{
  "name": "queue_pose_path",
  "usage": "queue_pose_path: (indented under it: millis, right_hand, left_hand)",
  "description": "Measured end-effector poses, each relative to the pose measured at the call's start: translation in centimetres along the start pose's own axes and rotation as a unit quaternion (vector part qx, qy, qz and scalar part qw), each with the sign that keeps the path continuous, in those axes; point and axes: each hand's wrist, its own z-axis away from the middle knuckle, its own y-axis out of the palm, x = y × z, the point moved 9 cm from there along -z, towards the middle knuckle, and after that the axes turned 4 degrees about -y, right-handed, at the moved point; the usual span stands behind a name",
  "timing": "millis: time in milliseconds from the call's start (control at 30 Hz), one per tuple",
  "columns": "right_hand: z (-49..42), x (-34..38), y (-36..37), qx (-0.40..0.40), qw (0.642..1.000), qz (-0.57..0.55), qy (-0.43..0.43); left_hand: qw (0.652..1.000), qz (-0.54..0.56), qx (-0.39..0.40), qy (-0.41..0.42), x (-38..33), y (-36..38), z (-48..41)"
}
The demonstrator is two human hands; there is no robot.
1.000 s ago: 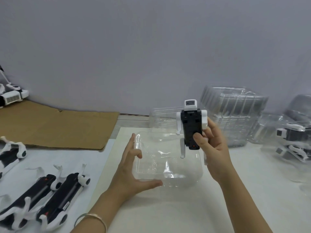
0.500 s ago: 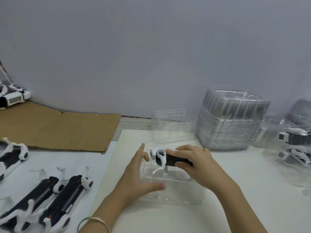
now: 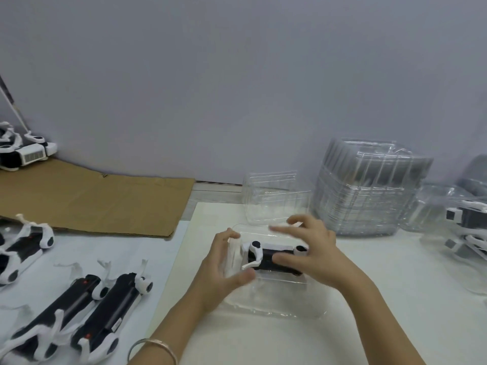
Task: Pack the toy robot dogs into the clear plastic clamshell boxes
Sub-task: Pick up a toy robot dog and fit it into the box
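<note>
The dog is down! A second ago it stood on end above the tray, and now the toy robot dog [image 3: 274, 258] lies lengthwise on its side in the open clamshell box [image 3: 276, 312], just below the middle of the frame. The right hand [image 3: 316, 248] has loosened: its thumb rests on the dog's near flank while the fingers lift off, spread and blurred, so this no longer looks like a pinch. The left hand [image 3: 218, 270] curls round the box's left end, thumb on the near wall, steadying it.

Here's where it could slip. One white leg [image 3: 254, 260] angles out from the body, and if it stays proud of the rim, the lid [image 3: 271, 196] standing just behind the tray will likely snag on it and refuse to snap shut. The plastic looks thin too. Squeeze that left end too hard and the wall may buckle, tipping the dog off its seat.

There's also clutter in the swing path: the stack of empty boxes [image 3: 369, 191] sits close at the right. More unpacked dogs [image 3: 105, 306] wait at the lower left — plenty still to do.
</note>
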Motion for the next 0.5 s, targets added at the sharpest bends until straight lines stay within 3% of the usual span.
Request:
queue_pose_path:
  millis: [67,133,200,300,500]
  right_hand:
    - [0.7,-1.7,-2.8,-0.093,0.986,-0.129,0.044]
    - [1.8,-4.3,-4.1,-0.131,0.965,-0.195,0.117]
    - [3.0,-6.3,-2.8,-0.059,0.955,-0.218,0.193]
    - [4.6,-7.2,0.2,0.062,0.929,-0.277,0.239]
    - [4.3,-7.5,0.4,0.048,0.922,-0.297,0.245]
  left_hand:
    - [0.994,0.098,-0.031,-0.047,0.1,-0.5,-0.3]
    - [0.982,0.136,-0.034,-0.130,0.9,-0.5,-0.7]
    - [0.974,0.122,0.009,-0.189,1.3,0.3,-0.8]
    - [0.978,0.069,0.063,-0.188,1.1,1.4,-1.0]
    - [0.980,0.068,0.053,-0.182,1.5,1.1,-1.3]
